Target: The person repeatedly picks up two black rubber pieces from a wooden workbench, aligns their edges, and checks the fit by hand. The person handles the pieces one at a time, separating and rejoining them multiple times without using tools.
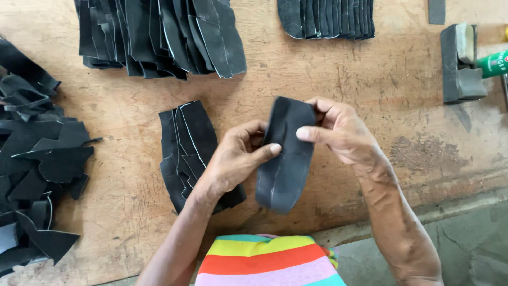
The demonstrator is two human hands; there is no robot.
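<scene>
Both hands hold one black leather piece (284,159) upright above the wooden table (338,69). My left hand (235,156) grips its left edge, thumb pressed on the front face. My right hand (338,130) pinches its upper right edge, thumb across the front. Under my left hand lies a small stack of similar black cut pieces (185,145) with pale edge lines.
A fanned row of black cut pieces (159,34) lies at the back left and another row (328,17) at the back middle. Black offcuts (34,159) are heaped at the left. A dark block tool (459,63) and a green-handled item (493,63) sit at the right.
</scene>
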